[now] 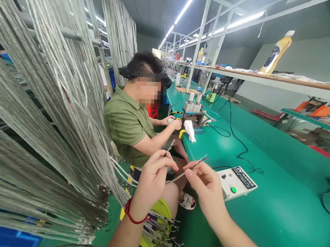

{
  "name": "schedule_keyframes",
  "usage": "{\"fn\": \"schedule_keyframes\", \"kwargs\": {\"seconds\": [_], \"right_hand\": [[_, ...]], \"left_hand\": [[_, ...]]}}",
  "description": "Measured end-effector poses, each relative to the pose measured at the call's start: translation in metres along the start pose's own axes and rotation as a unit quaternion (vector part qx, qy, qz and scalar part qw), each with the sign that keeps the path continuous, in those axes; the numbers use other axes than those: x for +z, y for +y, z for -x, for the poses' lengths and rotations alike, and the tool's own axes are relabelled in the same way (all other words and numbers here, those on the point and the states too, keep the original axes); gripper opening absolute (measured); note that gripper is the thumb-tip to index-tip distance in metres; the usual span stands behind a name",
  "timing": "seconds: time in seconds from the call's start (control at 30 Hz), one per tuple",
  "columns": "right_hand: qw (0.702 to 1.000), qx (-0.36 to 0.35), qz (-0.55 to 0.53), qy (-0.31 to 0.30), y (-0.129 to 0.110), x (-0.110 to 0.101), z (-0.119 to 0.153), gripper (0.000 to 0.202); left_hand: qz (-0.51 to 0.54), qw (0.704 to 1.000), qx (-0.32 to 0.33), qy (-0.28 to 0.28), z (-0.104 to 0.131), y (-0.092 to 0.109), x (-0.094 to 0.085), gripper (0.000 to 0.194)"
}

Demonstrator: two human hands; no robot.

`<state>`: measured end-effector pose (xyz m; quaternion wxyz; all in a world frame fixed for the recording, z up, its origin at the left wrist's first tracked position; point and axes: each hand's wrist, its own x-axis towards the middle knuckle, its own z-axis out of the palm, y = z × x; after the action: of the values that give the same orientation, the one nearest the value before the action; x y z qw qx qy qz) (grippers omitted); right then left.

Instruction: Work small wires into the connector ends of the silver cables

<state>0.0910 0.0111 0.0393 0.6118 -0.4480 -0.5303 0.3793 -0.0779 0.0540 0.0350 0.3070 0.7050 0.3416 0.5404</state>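
Between the thumb and fingers of my right hand [207,189] is pinched a thin whitish cable [179,177]. Its end fans out into bare strands and dark and red wires [200,161]. Curled fingers show on my left hand [156,172], just left of the cable end, with a red band on the wrist. A short whitish, tube-like piece [171,144] with a dark part sticks up from the left fingers; its lower end is hidden. Below the hands, a bunch of cables [160,229] with frayed ends lies over yellow-green cloth.
Large bundles of braided cable [73,97] hang close on the left. A co-worker in a green shirt [129,125] sits ahead, hands at a bench press [193,112]. On the green table [282,201] stand a control box [237,183] and black cords. A shelf [292,80] carries a bottle [277,52].
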Motion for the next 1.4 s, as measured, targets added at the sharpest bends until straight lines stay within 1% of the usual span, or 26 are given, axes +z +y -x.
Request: {"fn": "schedule_keyframes", "kwargs": {"seconds": [0.13, 0.2, 0.23, 0.3, 0.37, 0.43, 0.53, 0.6, 0.7, 0.83, 0.9, 0.97, 1.13, 1.27, 1.4], "right_hand": [[0.999, -0.026, 0.035, 0.025, 0.000, -0.005, -0.007, 0.018], [0.999, -0.031, 0.032, 0.031, 0.000, -0.006, -0.010, 0.016], [0.998, -0.034, 0.031, 0.031, -0.001, -0.006, -0.010, 0.015], [0.998, -0.039, 0.033, 0.036, -0.002, -0.006, -0.011, 0.012], [0.998, -0.039, 0.039, 0.043, -0.003, -0.005, -0.010, 0.010], [0.997, -0.036, 0.039, 0.049, -0.004, -0.006, -0.009, 0.011], [0.997, -0.046, 0.037, 0.054, -0.007, -0.007, -0.008, 0.011], [0.996, -0.054, 0.049, 0.055, -0.008, -0.009, -0.007, 0.013], [0.996, -0.052, 0.060, 0.049, -0.009, -0.011, -0.007, 0.014], [0.995, -0.062, 0.063, 0.039, -0.004, -0.014, -0.008, 0.011], [0.996, -0.058, 0.060, 0.021, 0.000, -0.016, -0.008, 0.011], [0.998, -0.045, 0.041, -0.004, 0.005, -0.018, -0.010, 0.012], [0.999, -0.016, -0.015, -0.040, 0.016, -0.023, -0.014, 0.008], [0.998, 0.011, -0.049, -0.022, 0.020, -0.023, -0.014, 0.006], [0.997, 0.024, -0.069, -0.005, 0.019, -0.023, -0.013, 0.003]], "left_hand": [[0.045, 0.996, -0.001, -0.071, 0.001, 0.001, 0.017, 0.028], [0.066, 0.994, -0.002, -0.093, 0.003, -0.001, 0.025, 0.027], [0.074, 0.993, -0.004, -0.094, 0.005, -0.003, 0.028, 0.029], [0.090, 0.993, -0.013, -0.075, 0.009, -0.007, 0.032, 0.034], [0.097, 0.994, -0.022, -0.041, 0.015, -0.010, 0.034, 0.036], [0.088, 0.996, -0.025, -0.018, 0.019, -0.011, 0.036, 0.034], [0.061, 0.998, -0.021, -0.003, 0.023, -0.012, 0.037, 0.026], [0.047, 0.999, -0.022, 0.004, 0.023, -0.011, 0.039, 0.025], [0.044, 0.999, -0.021, -0.005, 0.022, -0.010, 0.041, 0.027], [0.057, 0.998, -0.020, -0.032, 0.020, -0.010, 0.042, 0.017], [0.065, 0.997, -0.027, -0.035, 0.020, -0.012, 0.041, 0.021], [0.074, 0.996, -0.034, -0.040, 0.020, -0.015, 0.040, 0.026], [0.099, 0.992, -0.060, -0.052, 0.022, -0.018, 0.039, 0.023], [0.129, 0.986, -0.095, -0.034, 0.023, -0.016, 0.040, 0.025], [0.139, 0.984, -0.102, -0.035, 0.023, -0.012, 0.038, 0.028]]}}
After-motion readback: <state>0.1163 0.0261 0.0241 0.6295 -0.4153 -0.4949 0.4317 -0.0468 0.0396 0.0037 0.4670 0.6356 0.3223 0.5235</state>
